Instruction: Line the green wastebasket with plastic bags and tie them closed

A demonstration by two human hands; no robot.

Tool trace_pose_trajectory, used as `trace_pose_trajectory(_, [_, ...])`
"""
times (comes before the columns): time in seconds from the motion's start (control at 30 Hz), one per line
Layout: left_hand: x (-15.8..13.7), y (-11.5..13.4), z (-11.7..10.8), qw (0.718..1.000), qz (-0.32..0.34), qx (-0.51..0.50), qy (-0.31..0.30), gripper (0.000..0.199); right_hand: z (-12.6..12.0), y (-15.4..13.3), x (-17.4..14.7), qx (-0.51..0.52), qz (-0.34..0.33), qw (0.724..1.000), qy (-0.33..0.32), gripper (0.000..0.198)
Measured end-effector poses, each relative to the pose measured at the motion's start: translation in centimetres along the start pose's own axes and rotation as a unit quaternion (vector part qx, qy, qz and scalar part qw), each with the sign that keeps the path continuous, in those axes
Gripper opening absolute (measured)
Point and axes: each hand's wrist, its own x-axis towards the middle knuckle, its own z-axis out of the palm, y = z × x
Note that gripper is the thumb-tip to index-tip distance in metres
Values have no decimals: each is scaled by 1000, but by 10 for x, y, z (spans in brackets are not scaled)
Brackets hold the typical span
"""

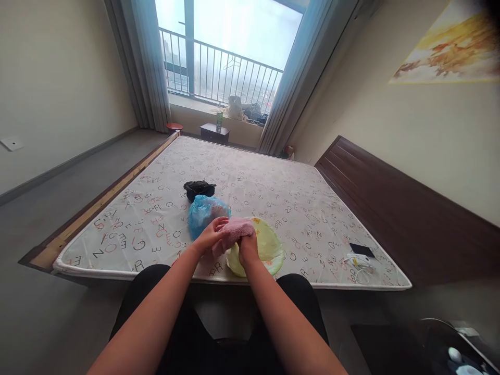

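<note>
A fluffy pink cloth [239, 227] is held between my two hands, just above the near edge of the mattress [258, 182]. My left hand [213, 233] grips the cloth's left side, with a fold of it hanging below the fingers. On the right, my right hand [249, 249] is closed around the cloth from below; its fingertips are partly hidden. Under and beside my right hand is a pale yellow-green basin [278, 250], or a bag-like liner shaped as one. A blue plastic bag [200, 214] sits close behind my left hand, its contents unclear. Behind it lies a black plastic bag [198, 190].
A dark phone-like slab [362, 250] and a white device with cable [361, 261] lie at the mattress's right. The dark headboard [375, 208] borders that side, a wooden bed rail [113, 200] the left. Beyond stands a small nightstand [214, 133] with a green bottle [219, 122].
</note>
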Motion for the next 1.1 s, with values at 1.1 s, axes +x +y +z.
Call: trace_pose_trajectory(1.1, [9, -18, -32, 946, 80, 280, 143, 23, -4, -101, -21, 158, -33, 980, 119, 30])
